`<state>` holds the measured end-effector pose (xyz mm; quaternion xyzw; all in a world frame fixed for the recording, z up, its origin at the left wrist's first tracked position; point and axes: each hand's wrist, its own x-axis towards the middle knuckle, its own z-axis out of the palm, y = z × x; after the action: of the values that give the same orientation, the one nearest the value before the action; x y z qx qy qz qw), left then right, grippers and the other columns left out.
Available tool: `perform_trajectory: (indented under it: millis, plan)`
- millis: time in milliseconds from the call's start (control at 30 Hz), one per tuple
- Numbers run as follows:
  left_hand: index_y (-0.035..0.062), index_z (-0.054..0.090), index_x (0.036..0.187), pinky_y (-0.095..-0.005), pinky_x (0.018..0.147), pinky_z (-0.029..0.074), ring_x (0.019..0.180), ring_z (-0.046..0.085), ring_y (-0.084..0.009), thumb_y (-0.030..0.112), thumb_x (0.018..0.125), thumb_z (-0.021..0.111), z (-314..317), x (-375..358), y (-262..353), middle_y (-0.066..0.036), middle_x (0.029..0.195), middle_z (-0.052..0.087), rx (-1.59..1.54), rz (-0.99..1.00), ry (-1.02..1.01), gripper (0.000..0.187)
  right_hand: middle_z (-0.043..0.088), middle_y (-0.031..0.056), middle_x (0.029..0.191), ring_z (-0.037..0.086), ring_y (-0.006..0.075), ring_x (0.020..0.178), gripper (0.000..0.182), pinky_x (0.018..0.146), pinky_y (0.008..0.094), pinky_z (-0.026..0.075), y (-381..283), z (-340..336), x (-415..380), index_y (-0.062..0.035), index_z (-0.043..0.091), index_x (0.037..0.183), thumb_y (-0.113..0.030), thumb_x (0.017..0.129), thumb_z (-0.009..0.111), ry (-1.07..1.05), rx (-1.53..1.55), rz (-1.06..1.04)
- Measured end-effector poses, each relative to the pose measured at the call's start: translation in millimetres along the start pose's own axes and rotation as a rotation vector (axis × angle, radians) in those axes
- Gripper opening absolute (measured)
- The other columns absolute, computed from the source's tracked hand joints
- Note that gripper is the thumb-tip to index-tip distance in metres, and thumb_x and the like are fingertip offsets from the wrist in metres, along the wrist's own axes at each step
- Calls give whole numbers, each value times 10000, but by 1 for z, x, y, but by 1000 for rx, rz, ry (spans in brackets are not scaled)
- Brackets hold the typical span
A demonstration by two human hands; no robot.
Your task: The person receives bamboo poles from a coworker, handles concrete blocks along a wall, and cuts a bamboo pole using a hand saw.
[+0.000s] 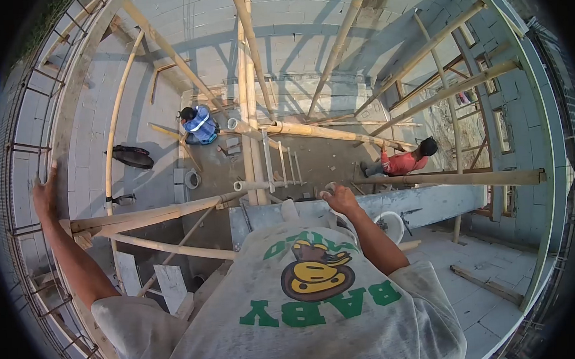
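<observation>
I look straight down from high up on bamboo scaffolding, over my grey printed shirt (pixel 305 294). My left hand (pixel 44 193) is stretched out to the left, its palm resting against a long grey board (pixel 72 105) beside a rebar cage (pixel 18 191). My right hand (pixel 340 199) is in front of my chest, closed around a small pale object (pixel 329 188) that I cannot identify. A white bucket (pixel 392 225) sits just below that forearm, next to a grey concrete beam (pixel 429 202).
Bamboo poles (pixel 251 85) cross the whole shaft, with a small ladder (pixel 280 164) below. Two people work on the floor far beneath: one in a blue top (pixel 200 124), one in a red shirt (pixel 405 163). Block walls enclose the space. A tiled slab (pixel 490 267) lies at lower right.
</observation>
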<state>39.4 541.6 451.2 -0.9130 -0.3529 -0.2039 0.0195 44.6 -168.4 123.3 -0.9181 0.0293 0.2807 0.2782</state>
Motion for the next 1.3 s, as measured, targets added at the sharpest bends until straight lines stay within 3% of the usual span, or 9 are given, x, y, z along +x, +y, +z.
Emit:
perform_trajectory:
  millis: [100,267,533,633,800,1033,1300]
  plan:
    - [-11,435,1387,-447,990,415,1156,563,-354,653,743,645,-23,-9,33,-292,1270,539,-139,19,-146,948,640,275,1065,619,406,1019,526,892,453,484,32,14,-12,4,614,1130,-425,825,632,-18,-50,112]
    - [-14,365,1427,-442,1028,388,1223,502,-388,683,684,668,-9,29,-12,-311,1326,481,1,45,-154,1063,658,259,1028,632,402,999,507,878,439,498,74,29,-27,-4,655,1074,-442,819,634,-65,-37,185]
    - [-30,355,1427,-445,1046,364,1265,459,-375,686,681,675,-10,18,0,-304,1370,439,-83,36,-130,1082,658,251,1030,629,387,1006,475,879,444,495,48,46,-7,-9,659,1063,-425,836,620,-103,-88,77]
    - [-54,349,1420,-439,1059,345,1291,428,-360,671,705,676,23,50,-54,-292,1393,416,-118,38,-90,1069,663,238,1006,632,387,984,455,865,451,493,44,56,0,-27,668,1034,-435,838,616,-32,-77,54]
    - [-85,302,1428,-427,1059,337,1278,429,-344,612,750,687,18,55,-54,-273,1384,427,-236,47,-199,1045,650,253,1065,617,390,1039,524,902,442,488,41,53,-4,1,623,1121,-443,843,620,-76,-69,120]
    - [-106,272,1427,-422,1035,362,1240,458,-327,604,752,695,19,52,-51,-263,1360,447,-290,-3,-263,1067,660,244,1029,631,372,1012,459,881,439,497,54,53,-21,13,662,991,-412,819,638,-99,-51,174]
    - [-111,300,1414,-412,1010,386,1214,478,-309,590,780,678,19,47,-46,-251,1346,466,-312,-85,-228,1018,656,242,1049,628,388,1013,494,898,437,489,65,64,-12,-9,653,1077,-435,828,617,-86,-46,142]
